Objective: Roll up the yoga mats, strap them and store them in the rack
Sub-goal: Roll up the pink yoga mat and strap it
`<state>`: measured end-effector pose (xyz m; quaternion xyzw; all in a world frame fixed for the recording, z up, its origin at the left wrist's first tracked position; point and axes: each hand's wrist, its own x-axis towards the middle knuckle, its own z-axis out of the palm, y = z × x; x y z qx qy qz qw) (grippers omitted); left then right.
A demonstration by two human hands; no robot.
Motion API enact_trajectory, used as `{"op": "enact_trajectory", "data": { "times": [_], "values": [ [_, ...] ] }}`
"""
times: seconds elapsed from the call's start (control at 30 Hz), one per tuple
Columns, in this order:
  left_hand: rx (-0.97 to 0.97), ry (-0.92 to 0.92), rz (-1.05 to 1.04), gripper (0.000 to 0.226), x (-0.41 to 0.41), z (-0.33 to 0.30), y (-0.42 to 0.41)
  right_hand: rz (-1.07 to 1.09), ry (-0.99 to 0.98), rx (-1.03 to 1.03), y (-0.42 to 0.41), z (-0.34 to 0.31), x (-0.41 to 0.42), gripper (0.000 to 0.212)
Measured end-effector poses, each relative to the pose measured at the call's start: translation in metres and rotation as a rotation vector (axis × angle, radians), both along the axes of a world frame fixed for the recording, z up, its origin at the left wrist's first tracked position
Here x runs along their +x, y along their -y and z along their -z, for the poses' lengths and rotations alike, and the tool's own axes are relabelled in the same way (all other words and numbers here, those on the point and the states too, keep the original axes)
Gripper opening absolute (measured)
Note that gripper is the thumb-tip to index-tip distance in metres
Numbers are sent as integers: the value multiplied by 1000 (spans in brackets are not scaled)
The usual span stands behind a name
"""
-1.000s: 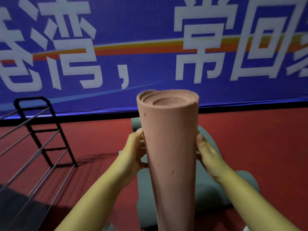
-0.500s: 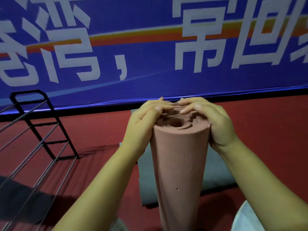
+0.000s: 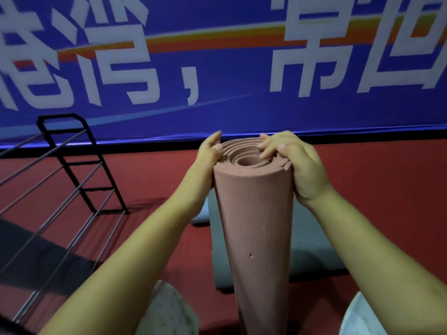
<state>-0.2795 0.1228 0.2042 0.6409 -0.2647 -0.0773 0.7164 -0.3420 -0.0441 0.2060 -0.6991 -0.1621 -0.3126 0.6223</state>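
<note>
Both hands have slid outward from the roll's top: left hand (image 3: 208, 155) cups the pink mat's (image 3: 254, 213) rim, right hand (image 3: 297, 163) curls over it, upright on the floor (image 3: 387, 189) beside the rack (image 3: 79, 170). Unstrapped, it could spring loose.

Both forearms seen bare from wrist to lower frame edge; no sleeves visible. Left hand (image 3: 208, 153) and right hand (image 3: 294, 163) seen bare: no gloves, rings, watch or wristbands. Short fingernails shown on right hand fingers (image 3: 268, 153). Pale, whitish garment (image 3: 169, 310) with faint small speckled pattern seen at bottom left of centre, below left forearm. Second pale patch of light fabric (image 3: 358, 315) seen at bottom right, under right forearm; its pattern cannot be told.
</note>
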Motion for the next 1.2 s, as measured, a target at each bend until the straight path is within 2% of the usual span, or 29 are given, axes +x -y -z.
{"op": "enact_trajectory", "data": {
  "times": [0.07,0.17,0.3,0.37,0.43,0.57,0.67,0.83,0.97,1.0,1.03,1.13,1.17,1.2],
  "values": [
    [134,-13,-104,55,12,0,-21,11,-142,-60,-14,-12,8,26],
    [117,-73,-168,66,17,5,-63,13,-354,-269,-49,-31,22,34],
    [8,-196,-207,42,30,17,-113,-55,-618,-711,-103,-62,55,47],
    [-27,-231,-211,34,37,25,-133,-71,-674,-987,-134,-72,80,56],
    [-84,-258,-224,35,45,36,-155,-114,-707,-1179,-168,-73,107,56],
    [-221,-329,-249,31,57,64,-206,-262,-764,-1255,-223,-57,146,43],
    [-258,-378,-296,30,68,87,-242,-342,-759,-1214,-262,-32,170,35],
    [-260,-487,-460,42,91,130,-293,-410,-781,-1306,-331,6,210,28],
    [-352,-690,-589,43,98,195,-323,-460,-806,-1376,-372,35,231,20],
    [-301,-746,-643,37,99,216,-327,-469,-809,-1392,-380,41,235,19],
    [-163,-804,-690,30,98,243,-329,-476,-812,-1402,-386,46,238,18],
    [517,-933,-706,20,83,344,-336,-460,-799,-1434,-398,55,242,22],
    [762,-941,-640,30,74,376,-337,-458,-788,-1449,-400,56,241,23],
    [983,-940,-555,49,66,406,-338,-461,-776,-1470,-402,57,240,25]
  ]
}}
